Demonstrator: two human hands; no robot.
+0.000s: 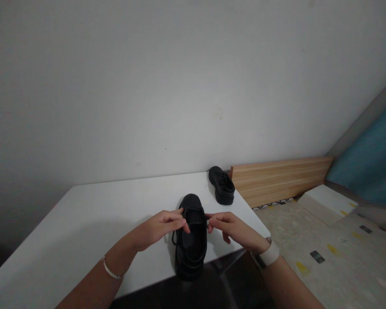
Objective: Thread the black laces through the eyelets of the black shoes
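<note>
A black lace-up shoe (pixel 194 242) lies on the white table, its toe pointing away from me and its heel at the near edge. My left hand (pixel 162 225) is at the shoe's left side, fingers against the upper and thumb over the opening, closed on its edge. A loop of shoelace (pixel 173 238) hangs at that side. On the opposite side, my right hand (pixel 227 225) has thumb and forefinger brought together close to the upper; what they pinch is too dark to make out. A second black shoe (pixel 223 186), laced, stands farther back to the right.
The white table (pixel 116 214) meets a pale wall (pixel 180 86) at the back. To the right are a wooden board (pixel 279 178), a patterned bed surface (pixel 309 244) and a blue curtain (pixel 369 150). Something dark (pixel 180 296) lies below the near table edge.
</note>
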